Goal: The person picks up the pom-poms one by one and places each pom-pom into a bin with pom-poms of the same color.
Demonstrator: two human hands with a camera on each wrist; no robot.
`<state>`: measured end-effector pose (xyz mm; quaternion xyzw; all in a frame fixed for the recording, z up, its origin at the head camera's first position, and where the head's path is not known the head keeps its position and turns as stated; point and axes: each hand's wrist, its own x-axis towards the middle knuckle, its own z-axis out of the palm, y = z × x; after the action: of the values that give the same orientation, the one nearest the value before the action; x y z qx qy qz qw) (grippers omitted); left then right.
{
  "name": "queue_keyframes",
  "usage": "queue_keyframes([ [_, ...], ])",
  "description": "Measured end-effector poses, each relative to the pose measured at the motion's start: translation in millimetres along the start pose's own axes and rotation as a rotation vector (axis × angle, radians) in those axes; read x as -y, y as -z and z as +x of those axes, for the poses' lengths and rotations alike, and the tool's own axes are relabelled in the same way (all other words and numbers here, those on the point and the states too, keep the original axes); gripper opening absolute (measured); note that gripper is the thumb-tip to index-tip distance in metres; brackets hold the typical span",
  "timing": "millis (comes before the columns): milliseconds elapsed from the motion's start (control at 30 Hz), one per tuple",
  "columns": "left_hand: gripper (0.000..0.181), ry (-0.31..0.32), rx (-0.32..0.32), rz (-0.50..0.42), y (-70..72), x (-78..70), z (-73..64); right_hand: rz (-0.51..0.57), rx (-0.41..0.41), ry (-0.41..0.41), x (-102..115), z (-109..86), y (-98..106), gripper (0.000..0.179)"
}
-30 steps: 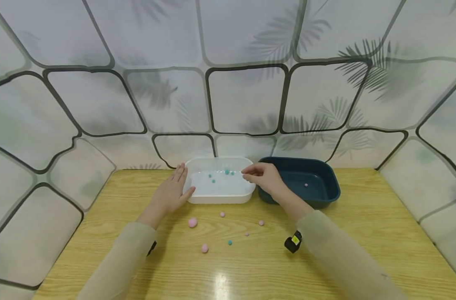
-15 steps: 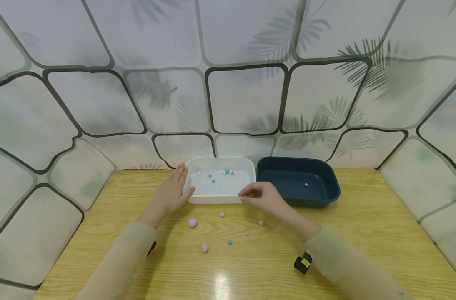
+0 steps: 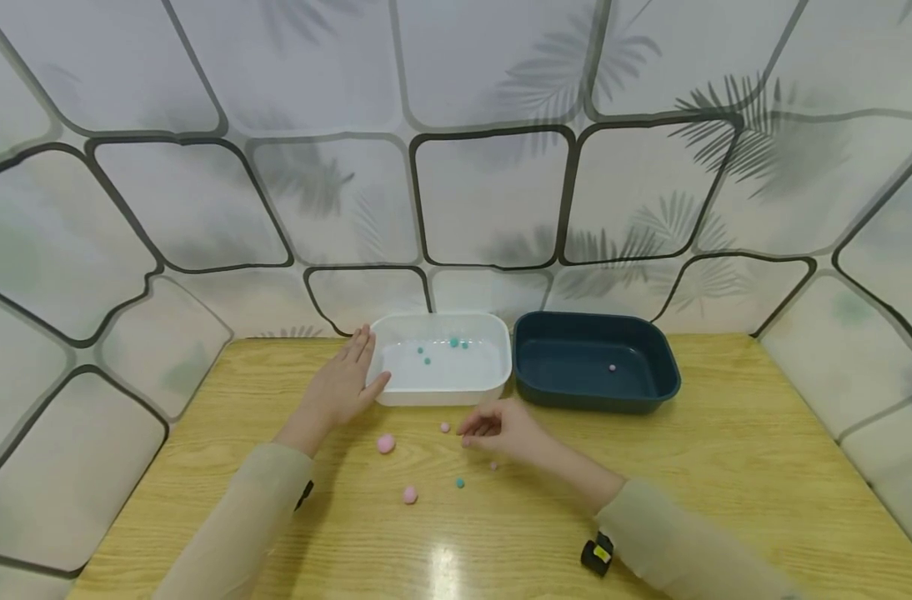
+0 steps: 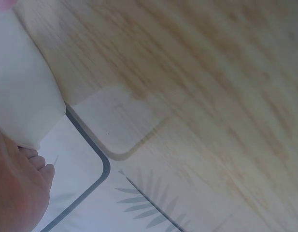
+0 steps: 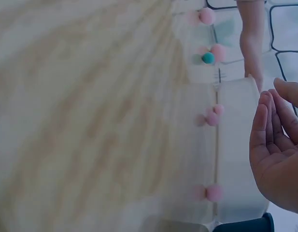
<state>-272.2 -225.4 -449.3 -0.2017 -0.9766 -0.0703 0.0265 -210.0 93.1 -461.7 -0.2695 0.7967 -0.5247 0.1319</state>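
Observation:
My left hand (image 3: 336,387) rests with straight fingers against the left end of a white tray (image 3: 441,398); its fingertips show beside the tray wall (image 4: 23,82) in the left wrist view. Several small teal balls (image 3: 453,342) lie inside that tray. My right hand (image 3: 504,429) hovers over the table in front of the trays, fingers loosely bent and thumb apart, holding nothing. Just left of its fingertips lies a small pink ball (image 3: 444,427). A tiny pink ball (image 3: 493,466) sits below the hand. The right wrist view shows this hand (image 5: 279,145) with nothing between thumb and fingers.
A dark blue basin (image 3: 598,402) stands right of the white tray, with one pink ball (image 3: 612,367) inside. Nearer on the wooden table (image 3: 351,533) lie two larger pink balls (image 3: 385,443) and a teal ball (image 3: 459,483). A patterned wall (image 3: 493,200) rises behind.
My right hand has come down from over the gap between the containers toward the front of the table, and now covers one pink ball. My left hand has stayed put.

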Motion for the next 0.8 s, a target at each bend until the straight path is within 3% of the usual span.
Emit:
queue_keyframes([
  [433, 0.081, 0.015, 0.021, 0.008, -1.0, 2.0, 1.3, 0.007, 0.156, 0.009, -12.2, 0.4, -17.0, 0.013],
  [800, 0.081, 0.006, 0.012, 0.009, -0.1, 1.0, 1.1, -0.113, 0.243, 0.018, -17.0, 1.8, -17.9, 0.017],
])
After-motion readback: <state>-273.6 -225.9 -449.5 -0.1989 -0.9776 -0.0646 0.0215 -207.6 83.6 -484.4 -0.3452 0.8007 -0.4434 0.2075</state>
